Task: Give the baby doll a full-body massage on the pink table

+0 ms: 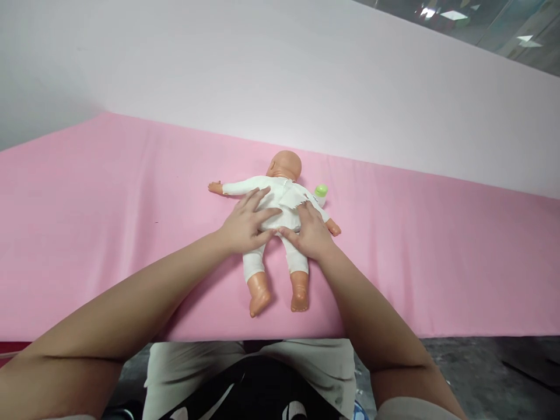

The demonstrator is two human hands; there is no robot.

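A plastic baby doll in a white suit lies face down on a pink cloth-covered table, its bald head pointing away from me and its bare feet toward me. My left hand rests flat on the doll's back and left hip with fingers spread. On the doll's right hip and thigh lies my right hand, fingers together. Both hands press on the doll rather than grip it. A loose white flap of the suit sticks out at the doll's right shoulder.
A small bottle with a green cap stands just right of the doll's shoulder. A pale wall rises behind the table. The table's near edge runs just above my lap, with grey floor to the right.
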